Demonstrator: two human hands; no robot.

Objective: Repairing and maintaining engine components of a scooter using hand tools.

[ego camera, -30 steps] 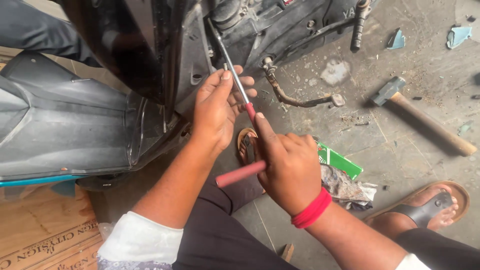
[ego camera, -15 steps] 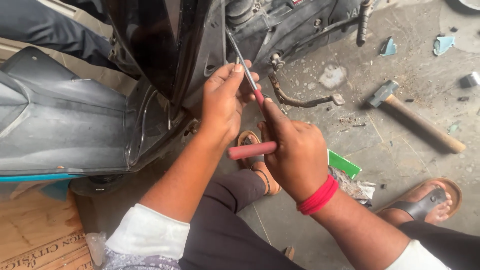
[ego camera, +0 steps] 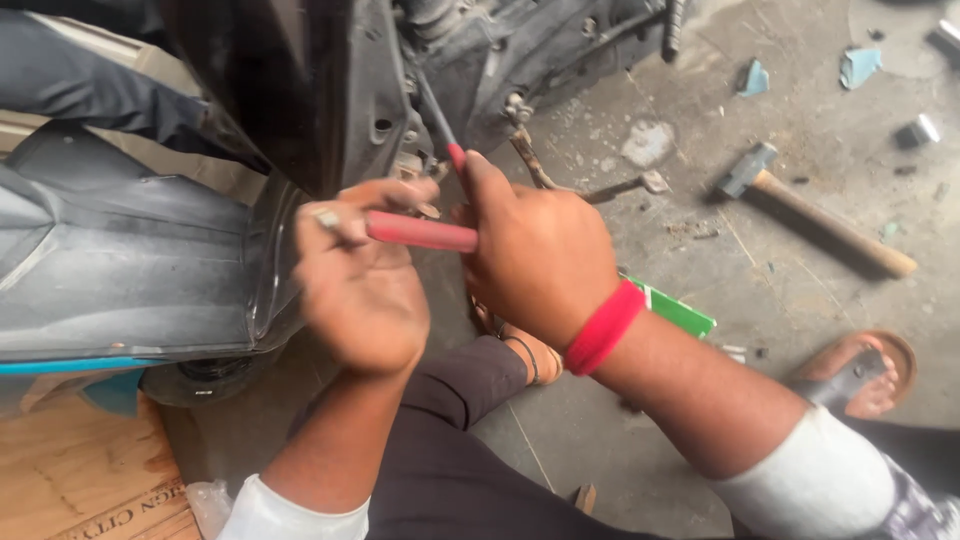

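Note:
A dark scooter body (ego camera: 300,90) fills the upper left, with a grey side panel (ego camera: 120,260) below it. My left hand (ego camera: 360,290) curls around the left end of a red-handled tool (ego camera: 420,232) that lies level between both hands. Its right end runs into the fist of my right hand (ego camera: 540,250), which wears a red wristband (ego camera: 603,327). My right forefinger lies along a slim screwdriver (ego camera: 445,130) with a red collar. Its grey shaft points up into the scooter's underside, where the tip is hidden.
A wooden-handled hammer (ego camera: 810,215) lies on the concrete floor at right, near a small metal block (ego camera: 915,130). A rusty bent rod (ego camera: 560,185) sits by the engine. A green box (ego camera: 675,310), my sandalled foot (ego camera: 860,375) and cardboard (ego camera: 90,470) are nearby.
My left hand has let go of the screwdriver shaft and dropped onto the red handle. The right hand has moved up to the screwdriver, and the view has closed in.

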